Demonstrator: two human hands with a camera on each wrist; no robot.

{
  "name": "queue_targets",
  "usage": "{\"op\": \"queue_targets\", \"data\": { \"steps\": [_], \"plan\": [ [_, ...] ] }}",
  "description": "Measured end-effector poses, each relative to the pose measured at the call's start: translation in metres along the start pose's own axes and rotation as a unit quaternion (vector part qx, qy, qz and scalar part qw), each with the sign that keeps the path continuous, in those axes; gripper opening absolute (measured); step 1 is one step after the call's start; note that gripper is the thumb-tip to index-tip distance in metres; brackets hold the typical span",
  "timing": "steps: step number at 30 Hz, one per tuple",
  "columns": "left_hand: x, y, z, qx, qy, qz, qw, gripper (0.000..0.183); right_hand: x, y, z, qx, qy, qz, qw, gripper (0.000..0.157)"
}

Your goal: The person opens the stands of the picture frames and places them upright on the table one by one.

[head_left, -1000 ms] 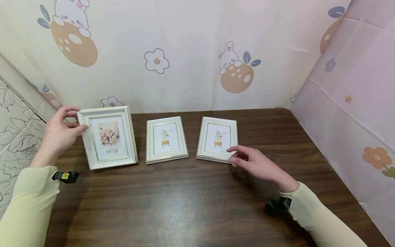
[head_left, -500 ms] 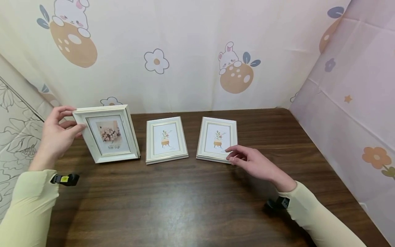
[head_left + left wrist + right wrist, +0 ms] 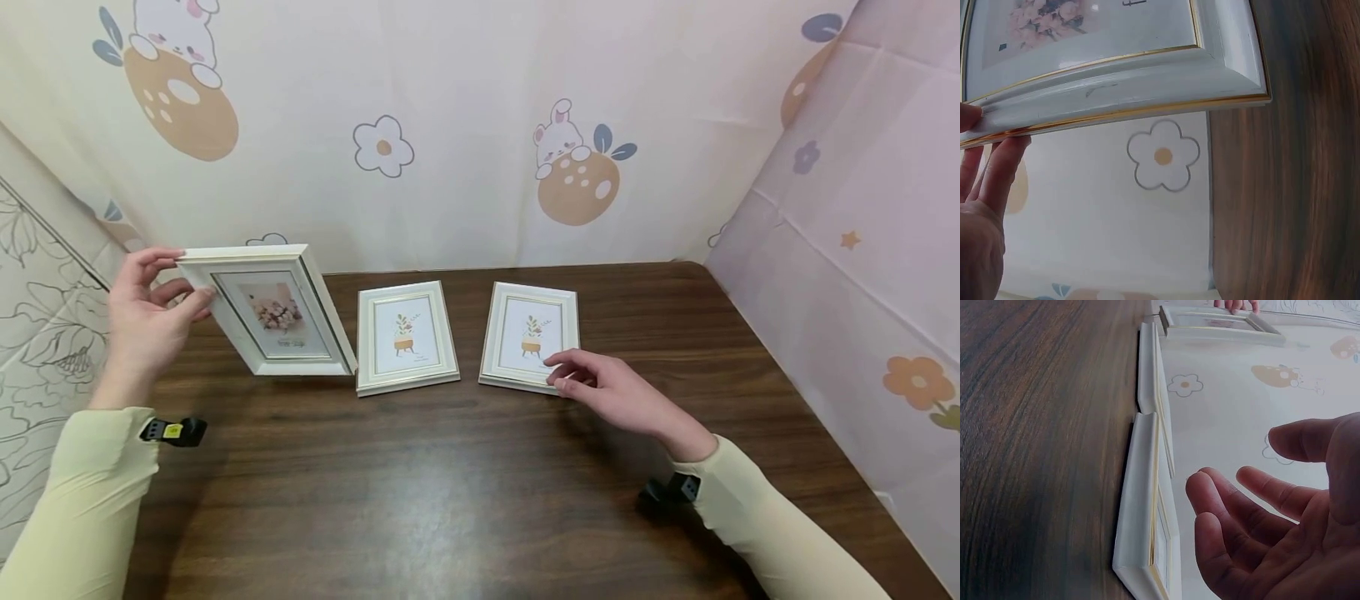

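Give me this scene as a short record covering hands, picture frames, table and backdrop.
Left hand: pinches the flower-photo frame near its top left corner
Right hand: holds nothing, fingers loosely bent, close to the right plant frame
Flower-photo frame: tilted up; contact with the table unclear
Right plant frame: face up on the table
Middle plant frame: likewise
Table: dark wood grain
Backdrop: pale cloth, rabbit and flower prints

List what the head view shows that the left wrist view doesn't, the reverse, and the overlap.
Head only: the right hand, the middle plant-print picture frame and the rightmost one.
Left wrist only: a small mark on the flower-photo frame.
Both: that frame, the left hand pinching it, the wood-grain table, the printed curtain.
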State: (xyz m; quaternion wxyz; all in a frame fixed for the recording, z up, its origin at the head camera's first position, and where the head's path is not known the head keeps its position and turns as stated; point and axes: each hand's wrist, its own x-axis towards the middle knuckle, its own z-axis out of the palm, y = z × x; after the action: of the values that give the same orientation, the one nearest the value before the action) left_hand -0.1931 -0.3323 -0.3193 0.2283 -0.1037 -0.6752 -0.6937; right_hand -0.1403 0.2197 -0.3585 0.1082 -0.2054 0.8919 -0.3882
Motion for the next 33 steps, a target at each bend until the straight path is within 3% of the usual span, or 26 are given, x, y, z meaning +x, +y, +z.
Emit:
{"op": "queue_targets", "data": {
  "steps": [13,33],
  "plan": [
    [-0.002,0.003,0.034,-0.022,-0.044,0.023,0.9985,0.057,-0.001,0.000,0.002,0.002,-0.005,-0.007,1.000,0.032],
    [-0.003,-0.015,0.080,-0.067,-0.108,0.056,0.9903,0.053,0.009,-0.009,0.012,0.007,-0.009,-0.030,0.999,0.028]
  ]
}}
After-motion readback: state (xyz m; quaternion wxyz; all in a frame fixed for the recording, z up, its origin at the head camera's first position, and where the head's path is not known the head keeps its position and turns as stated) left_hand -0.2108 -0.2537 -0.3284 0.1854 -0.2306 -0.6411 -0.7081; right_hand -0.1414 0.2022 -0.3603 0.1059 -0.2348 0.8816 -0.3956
